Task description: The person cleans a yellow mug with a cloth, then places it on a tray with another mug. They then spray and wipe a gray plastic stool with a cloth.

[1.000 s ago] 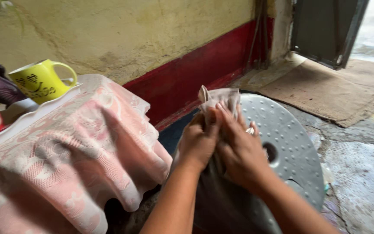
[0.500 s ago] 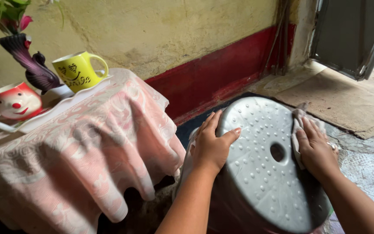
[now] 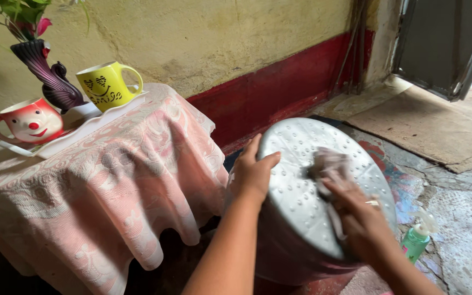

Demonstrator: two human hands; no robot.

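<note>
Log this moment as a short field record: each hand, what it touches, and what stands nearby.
left hand: left hand flat on the rim of the round silver stool top, no closed grip
right hand: right hand pressing a cloth onto the stool top
table: pink-draped table left of the stool
on table: white tray with yellow mug, red face mug, dark purple vase
floor: green pump bottle right of the stool
</note>
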